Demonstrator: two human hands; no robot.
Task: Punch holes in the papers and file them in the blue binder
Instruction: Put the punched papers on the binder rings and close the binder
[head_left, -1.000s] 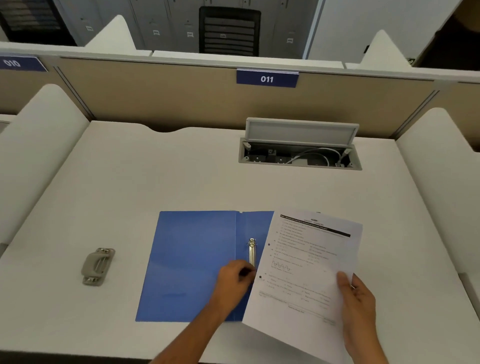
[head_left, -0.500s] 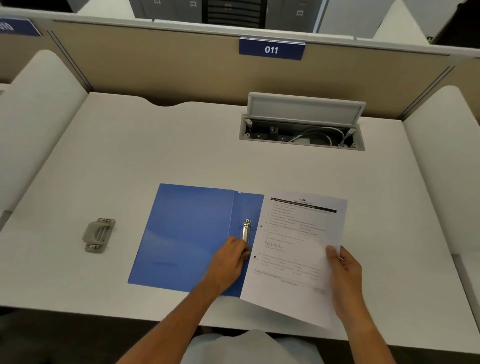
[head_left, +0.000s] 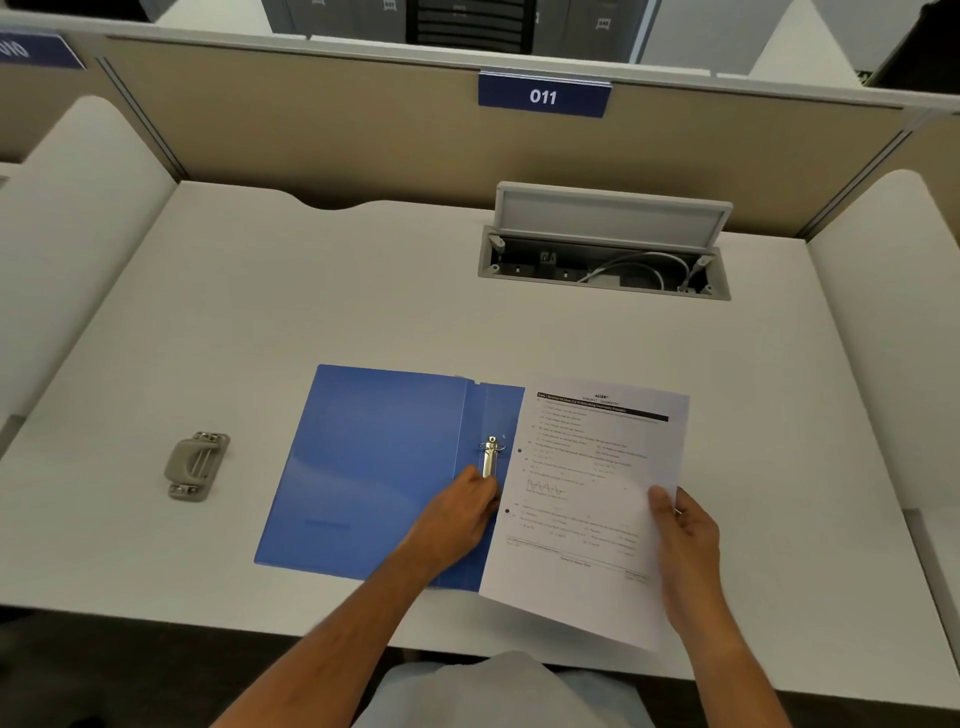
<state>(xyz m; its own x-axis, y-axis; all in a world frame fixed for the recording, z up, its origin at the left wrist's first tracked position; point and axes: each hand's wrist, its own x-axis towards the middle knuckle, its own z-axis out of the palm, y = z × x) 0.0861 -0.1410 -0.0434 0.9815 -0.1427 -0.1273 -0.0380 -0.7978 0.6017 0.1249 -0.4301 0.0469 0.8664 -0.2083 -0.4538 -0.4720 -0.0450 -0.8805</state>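
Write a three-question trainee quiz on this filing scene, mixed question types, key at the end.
1. True or false: the sheet of paper already has two punched holes along its left edge.
2. Which hand holds the sheet? A) the left hand B) the right hand C) both
3. Fill in: the grey hole punch lies on the desk to the ____ of the open blue binder.

Key
1. True; two dark holes show on the left margin.
2. B; the left hand's fingers are at the binder's metal ring clip.
3. left
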